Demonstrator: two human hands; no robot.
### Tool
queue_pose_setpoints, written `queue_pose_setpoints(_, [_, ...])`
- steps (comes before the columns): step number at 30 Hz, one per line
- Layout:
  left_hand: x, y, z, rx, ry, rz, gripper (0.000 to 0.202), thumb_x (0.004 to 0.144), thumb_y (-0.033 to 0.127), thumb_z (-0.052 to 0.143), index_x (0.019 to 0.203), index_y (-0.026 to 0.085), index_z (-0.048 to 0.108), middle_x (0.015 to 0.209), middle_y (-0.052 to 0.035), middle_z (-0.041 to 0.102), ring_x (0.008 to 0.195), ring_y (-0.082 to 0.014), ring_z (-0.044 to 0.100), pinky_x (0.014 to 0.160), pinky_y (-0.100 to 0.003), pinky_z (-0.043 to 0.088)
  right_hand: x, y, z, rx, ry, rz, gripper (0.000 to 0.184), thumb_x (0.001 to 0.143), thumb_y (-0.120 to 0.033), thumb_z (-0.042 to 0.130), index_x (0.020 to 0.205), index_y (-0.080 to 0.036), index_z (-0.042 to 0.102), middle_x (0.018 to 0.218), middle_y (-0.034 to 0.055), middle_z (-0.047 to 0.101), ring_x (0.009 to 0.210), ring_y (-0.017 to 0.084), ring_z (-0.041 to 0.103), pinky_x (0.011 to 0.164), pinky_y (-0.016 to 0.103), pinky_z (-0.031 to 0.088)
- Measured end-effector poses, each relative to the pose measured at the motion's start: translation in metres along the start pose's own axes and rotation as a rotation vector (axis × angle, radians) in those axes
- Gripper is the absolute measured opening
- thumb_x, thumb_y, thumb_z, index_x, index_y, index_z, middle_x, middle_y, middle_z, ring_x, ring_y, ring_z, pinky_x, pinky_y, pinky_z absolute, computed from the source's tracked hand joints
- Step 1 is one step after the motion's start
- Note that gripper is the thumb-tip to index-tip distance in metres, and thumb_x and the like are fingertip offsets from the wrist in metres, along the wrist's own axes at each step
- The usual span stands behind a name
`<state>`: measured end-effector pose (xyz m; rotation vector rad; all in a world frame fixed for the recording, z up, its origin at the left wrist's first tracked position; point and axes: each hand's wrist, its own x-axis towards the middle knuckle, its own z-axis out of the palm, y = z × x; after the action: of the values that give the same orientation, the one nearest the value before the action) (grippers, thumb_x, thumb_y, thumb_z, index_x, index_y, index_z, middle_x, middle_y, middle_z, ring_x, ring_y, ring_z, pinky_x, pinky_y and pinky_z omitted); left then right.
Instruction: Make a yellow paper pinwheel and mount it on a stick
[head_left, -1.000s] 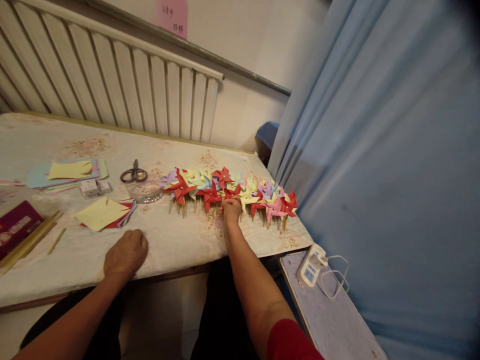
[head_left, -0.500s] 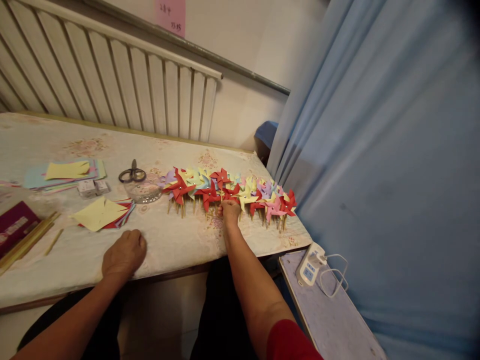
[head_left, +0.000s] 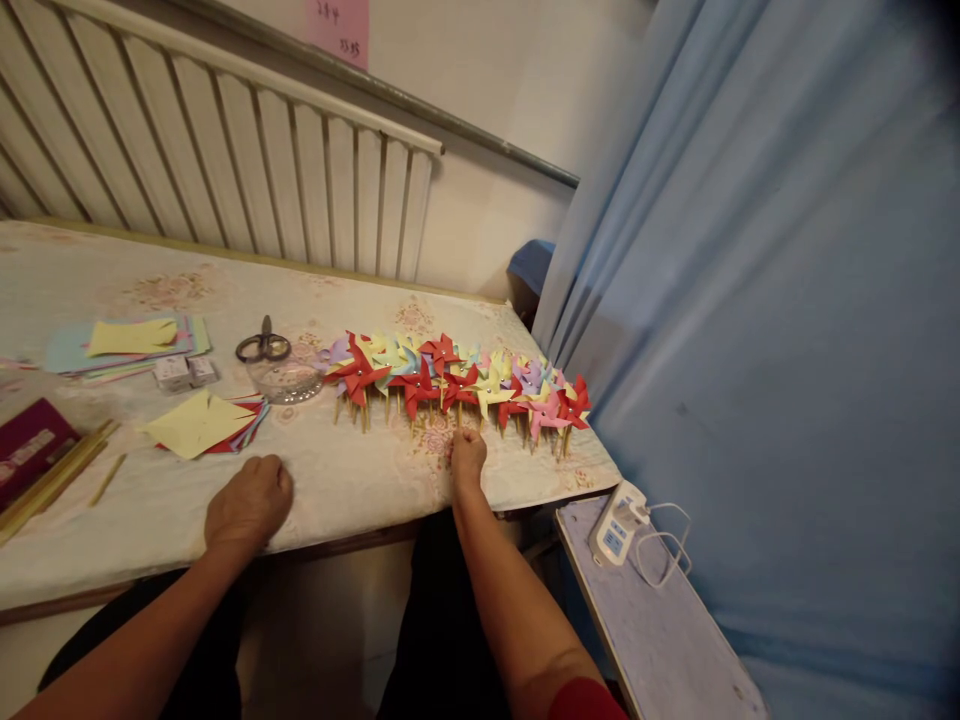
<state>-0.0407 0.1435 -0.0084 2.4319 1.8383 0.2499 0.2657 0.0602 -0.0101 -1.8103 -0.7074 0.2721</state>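
A row of paper pinwheels (head_left: pixel 457 380) in red, yellow, pink and purple lies on the table with their wooden sticks pointing toward me. My right hand (head_left: pixel 467 457) rests just below the sticks near a red pinwheel (head_left: pixel 459 386). Its fingers are curled together at the stick ends, and whether they hold one is hidden. My left hand (head_left: pixel 250 503) lies on the tablecloth (head_left: pixel 360 480) near the front edge. It is loosely closed with nothing showing in it, just below a stack of yellow and red paper squares (head_left: pixel 201 422).
Scissors (head_left: pixel 263 344) lie on a glass dish (head_left: pixel 286 381). Coloured paper sheets (head_left: pixel 127 342), two small boxes (head_left: pixel 184 372), loose sticks (head_left: pixel 52 480) and a dark red box (head_left: pixel 26 448) are at the left. A power strip (head_left: pixel 615 525) sits on a low board at the right, beside a blue curtain (head_left: pixel 750 330).
My right hand has drawn back toward me from among the pinwheels to just below their sticks, uncovering a red pinwheel. My left hand has stayed put.
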Motion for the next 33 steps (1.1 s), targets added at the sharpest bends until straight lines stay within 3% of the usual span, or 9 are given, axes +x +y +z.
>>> queue_pose_setpoints(5, [-0.001,0.001,-0.001,0.003,0.005,0.006,0.045,0.098,0.036,0.021,0.099,0.016,0.062,0.110,-0.0177,0.064,0.093,-0.0299,0.064,0.068,-0.040,0.042,-0.035,0.007,0.003,-0.177,-0.082,-0.030,0.023,0.082,-0.016,0.045,0.064,-0.022,0.057,0.055,-0.0034,0.058,0.057,0.014,0.057,0.056,0.020,0.043])
queue_pose_setpoints(11, [-0.002,0.002,-0.001,0.014,0.008,0.004,0.046,0.098,0.035,0.022,0.102,0.014,0.062,0.109,-0.0175,0.064,0.093,-0.0297,0.064,0.068,-0.039,0.042,-0.067,-0.004,0.024,-0.308,-0.294,-0.251,0.016,0.083,-0.013,0.055,0.072,-0.021,0.064,0.076,0.0000,0.068,0.077,0.015,0.060,0.075,0.023,0.042])
queue_pose_setpoints(15, [-0.004,0.003,0.000,0.026,0.034,0.005,0.043,0.098,0.034,0.024,0.103,0.014,0.062,0.108,-0.0168,0.064,0.093,-0.0290,0.064,0.068,-0.038,0.042,-0.081,-0.007,0.037,-0.431,-0.400,-0.426,0.013,0.087,-0.015,0.055,0.084,-0.021,0.066,0.089,0.0017,0.069,0.083,0.015,0.061,0.076,0.023,0.040])
queue_pose_setpoints(18, [-0.007,0.004,0.000,0.033,0.061,0.015,0.040,0.098,0.032,0.026,0.101,0.015,0.062,0.104,-0.0151,0.064,0.094,-0.0275,0.064,0.070,-0.037,0.042,-0.086,-0.008,0.045,-0.595,-0.377,-0.531,0.015,0.092,-0.016,0.051,0.090,-0.020,0.065,0.092,0.0021,0.069,0.083,0.015,0.062,0.071,0.023,0.039])
queue_pose_setpoints(22, [-0.011,0.005,0.001,0.034,0.086,0.025,0.036,0.098,0.028,0.029,0.100,0.014,0.062,0.103,-0.0147,0.064,0.095,-0.0266,0.064,0.074,-0.036,0.042,-0.092,-0.010,0.057,-0.765,-0.311,-0.534,0.017,0.096,-0.018,0.047,0.092,-0.019,0.063,0.092,0.0040,0.068,0.080,0.016,0.062,0.066,0.025,0.037])
queue_pose_setpoints(25, [-0.013,0.005,0.002,0.023,0.089,0.029,0.034,0.098,0.027,0.030,0.101,0.015,0.061,0.102,-0.0144,0.063,0.096,-0.0262,0.063,0.075,-0.036,0.042,-0.096,-0.014,0.063,-0.880,-0.333,-0.555,0.016,0.097,-0.018,0.046,0.096,-0.018,0.062,0.092,0.0061,0.068,0.079,0.017,0.063,0.063,0.026,0.036])
queue_pose_setpoints(33, [-0.015,-0.002,0.011,-0.061,0.143,0.069,0.030,0.098,0.026,0.032,0.094,0.017,0.061,0.096,-0.0125,0.063,0.090,-0.0237,0.062,0.073,-0.035,0.041,-0.100,-0.021,0.064,-0.989,-0.336,-0.581,0.016,0.098,-0.018,0.044,0.096,-0.018,0.060,0.090,0.0060,0.069,0.074,0.017,0.065,0.059,0.028,0.033])
